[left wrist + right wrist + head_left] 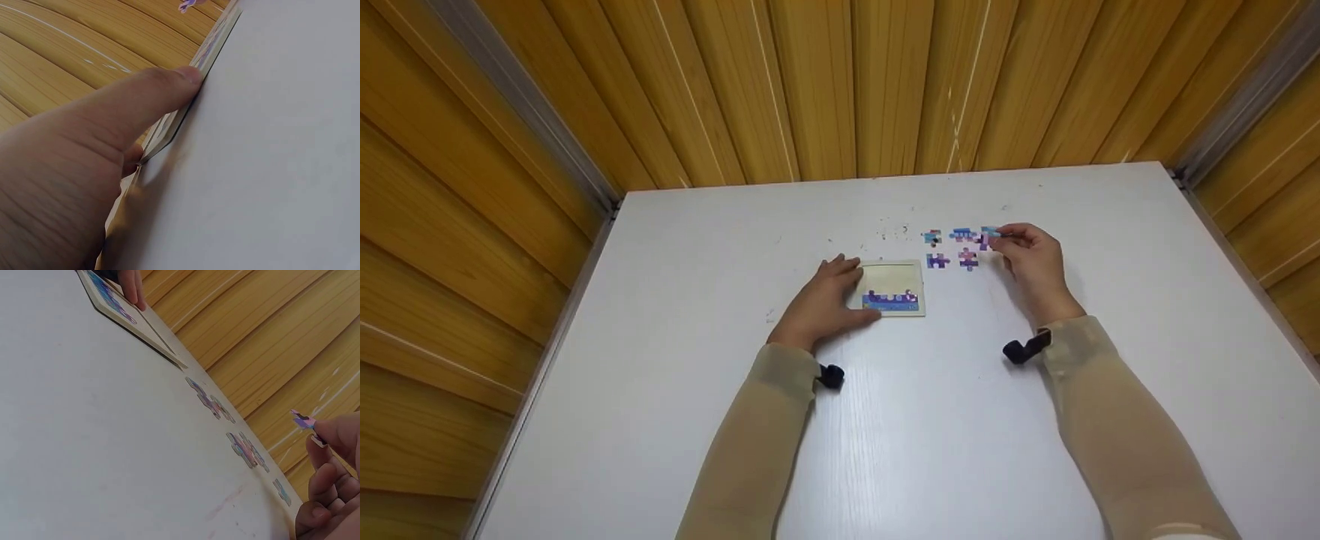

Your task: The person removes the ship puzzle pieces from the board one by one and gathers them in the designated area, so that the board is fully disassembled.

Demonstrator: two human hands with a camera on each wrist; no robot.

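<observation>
A square puzzle tray (891,277) lies on the white table, with joined blue and purple puzzle pieces (891,304) along its near side. My left hand (829,300) grips the tray's left side; in the left wrist view its thumb (163,93) presses the near edge. To the right of the tray, my right hand (1035,266) pinches a pink and purple puzzle piece (304,421) between thumb and fingertip, raised above the table. Loose pieces lie close by, among them a purple one (937,261), a pink one (968,259) and a blue one (962,235).
Another loose piece (933,238) lies at the back of the group. Small dark marks (896,230) dot the table (900,420) behind the tray. Wood-patterned panels (885,90) stand behind the table and at both sides.
</observation>
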